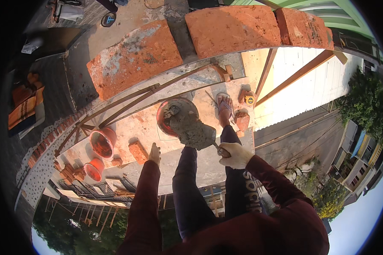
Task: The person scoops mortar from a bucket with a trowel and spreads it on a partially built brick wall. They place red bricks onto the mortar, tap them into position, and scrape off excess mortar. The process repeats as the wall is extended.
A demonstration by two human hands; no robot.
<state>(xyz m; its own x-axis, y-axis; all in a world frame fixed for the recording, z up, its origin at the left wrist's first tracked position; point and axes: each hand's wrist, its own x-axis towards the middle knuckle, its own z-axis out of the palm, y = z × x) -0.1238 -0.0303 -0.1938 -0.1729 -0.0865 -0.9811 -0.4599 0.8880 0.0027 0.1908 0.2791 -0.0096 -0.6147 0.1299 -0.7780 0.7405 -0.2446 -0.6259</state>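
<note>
My right hand (235, 155) is closed round the handle of a trowel (215, 145). Wet grey mortar (195, 134) is heaped on the trowel's blade and hides most of it. The loaded blade hangs at the near rim of a reddish bucket (159, 118), which has more grey mortar inside. Lower on the left, my left hand (154, 155) holds nothing, its fingers stretched forward. An orange brick (138, 152) lies just left of it. My sandalled foot (224, 106) stands on the boards right of the bucket.
Bricks (233, 30) line the curved wall top ahead, with a gap between two of them. Wooden braces (149, 91) slant below. A yellow tape measure (249, 100) rests on a brick piece at the platform's right edge. Two red buckets (102, 143) stand left; the street lies far below right.
</note>
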